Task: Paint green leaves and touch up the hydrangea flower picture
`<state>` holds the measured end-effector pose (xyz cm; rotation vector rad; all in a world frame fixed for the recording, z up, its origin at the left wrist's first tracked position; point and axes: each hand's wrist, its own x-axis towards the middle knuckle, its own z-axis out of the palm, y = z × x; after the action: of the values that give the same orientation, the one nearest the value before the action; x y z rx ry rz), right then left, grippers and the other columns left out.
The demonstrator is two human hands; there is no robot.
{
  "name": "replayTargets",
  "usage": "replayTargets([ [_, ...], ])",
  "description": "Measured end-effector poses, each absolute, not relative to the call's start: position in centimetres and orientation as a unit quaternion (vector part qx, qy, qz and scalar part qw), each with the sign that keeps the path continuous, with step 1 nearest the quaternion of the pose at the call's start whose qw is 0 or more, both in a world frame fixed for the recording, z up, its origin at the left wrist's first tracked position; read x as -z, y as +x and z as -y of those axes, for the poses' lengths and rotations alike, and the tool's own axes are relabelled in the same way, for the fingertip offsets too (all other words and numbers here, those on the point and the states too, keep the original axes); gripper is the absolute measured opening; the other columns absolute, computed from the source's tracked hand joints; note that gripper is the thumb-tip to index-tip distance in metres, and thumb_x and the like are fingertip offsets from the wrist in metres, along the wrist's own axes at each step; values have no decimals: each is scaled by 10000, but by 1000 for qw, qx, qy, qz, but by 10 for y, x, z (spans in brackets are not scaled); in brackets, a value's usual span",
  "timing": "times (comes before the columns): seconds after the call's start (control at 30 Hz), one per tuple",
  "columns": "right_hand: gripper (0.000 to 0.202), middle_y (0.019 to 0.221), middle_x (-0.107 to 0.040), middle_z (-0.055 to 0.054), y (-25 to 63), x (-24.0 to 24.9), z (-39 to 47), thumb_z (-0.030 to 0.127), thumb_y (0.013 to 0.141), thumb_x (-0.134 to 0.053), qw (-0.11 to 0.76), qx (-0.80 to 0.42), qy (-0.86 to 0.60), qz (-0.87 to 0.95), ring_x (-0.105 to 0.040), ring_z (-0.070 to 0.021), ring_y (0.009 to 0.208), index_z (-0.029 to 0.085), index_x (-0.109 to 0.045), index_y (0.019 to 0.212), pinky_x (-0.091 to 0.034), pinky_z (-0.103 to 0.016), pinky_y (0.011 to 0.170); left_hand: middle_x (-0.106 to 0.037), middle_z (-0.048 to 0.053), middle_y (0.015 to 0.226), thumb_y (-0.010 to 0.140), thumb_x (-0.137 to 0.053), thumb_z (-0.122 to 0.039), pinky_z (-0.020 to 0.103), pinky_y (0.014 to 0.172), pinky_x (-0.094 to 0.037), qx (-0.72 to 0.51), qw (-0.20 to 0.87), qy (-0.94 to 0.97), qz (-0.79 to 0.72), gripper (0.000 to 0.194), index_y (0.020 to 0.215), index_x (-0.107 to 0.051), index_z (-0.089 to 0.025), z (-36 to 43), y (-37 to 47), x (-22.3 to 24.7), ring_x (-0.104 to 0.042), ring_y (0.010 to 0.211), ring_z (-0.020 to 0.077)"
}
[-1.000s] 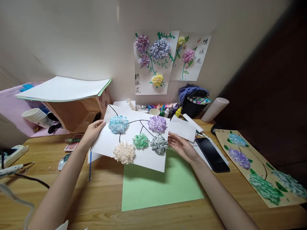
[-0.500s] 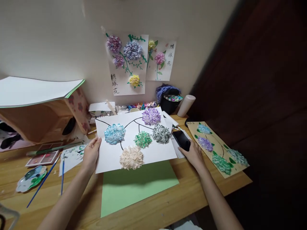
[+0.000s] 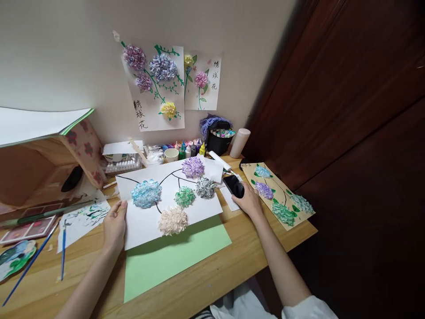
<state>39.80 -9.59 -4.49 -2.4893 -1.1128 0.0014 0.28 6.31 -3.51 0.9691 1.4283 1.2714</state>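
Note:
My left hand (image 3: 114,225) pinches the left edge of a white flower picture (image 3: 137,223). Puffy blue, purple, green, grey and cream blossoms stand up from its paper, joined by black drawn stems. The picture is tilted above a light green sheet (image 3: 179,263), which it partly covers. On the right, my right hand (image 3: 250,201) has its fingers closed round a black smartphone (image 3: 234,186), apart from the picture. White paper (image 3: 229,199) lies under the phone. Close to my right wrist is a tan flower picture (image 3: 282,190) with blue, purple and green blossoms.
Paint bottles (image 3: 188,150), a paper cup (image 3: 171,154), a black marker case (image 3: 219,139) and a white cylinder (image 3: 239,143) line the wall. Paintbrushes (image 3: 63,254) and a paint palette (image 3: 16,259) lie left, near an open box (image 3: 86,148). Dark wooden panelling (image 3: 348,146) stands right.
The view has swung right, so things sit further left. The white picture's right side has come down toward the table. Both hands keep their holds.

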Motion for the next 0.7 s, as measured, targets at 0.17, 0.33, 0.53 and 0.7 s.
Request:
replayTargets([
  [0.17, 620, 1234, -588, -170, 388, 50, 94, 424, 735, -615, 309, 32, -867, 389, -503, -334, 1172, 148, -500, 1278, -382, -461, 983, -628, -19, 683, 673, -691, -439, 234, 503, -418, -518, 480, 400, -585, 357, 930, -649, -194, -63, -12, 35, -535, 563, 130],
  [0.33, 372, 1139, -630, -148, 381, 51, 101, 391, 887, -358, 452, 98, -815, 349, -539, -273, 1131, 169, -602, 1058, -397, -437, 990, -639, -5, 751, 629, -704, -459, 249, 567, -435, -531, 475, 375, -593, 437, 944, -631, -163, -63, -19, 37, -557, 635, 145],
  [0.53, 419, 983, -685, -174, 414, 63, 117, 448, 849, -365, 489, 50, -844, 213, -644, -260, 905, 131, -597, 994, -501, -393, 780, -635, -9, 720, 608, -710, -459, 308, 651, -480, -517, 507, 363, -587, 449, 938, -612, -171, -63, -19, 37, -589, 665, 178],
  [0.7, 362, 680, -689, -88, 436, 63, 125, 516, 682, -630, 416, -84, -881, 207, -653, -233, 690, 158, -638, 735, -502, -324, 628, -651, -3, 762, 638, -698, -426, 278, 616, -449, -518, 495, 364, -595, 403, 942, -628, -171, -64, -17, 41, -561, 641, 152],
])
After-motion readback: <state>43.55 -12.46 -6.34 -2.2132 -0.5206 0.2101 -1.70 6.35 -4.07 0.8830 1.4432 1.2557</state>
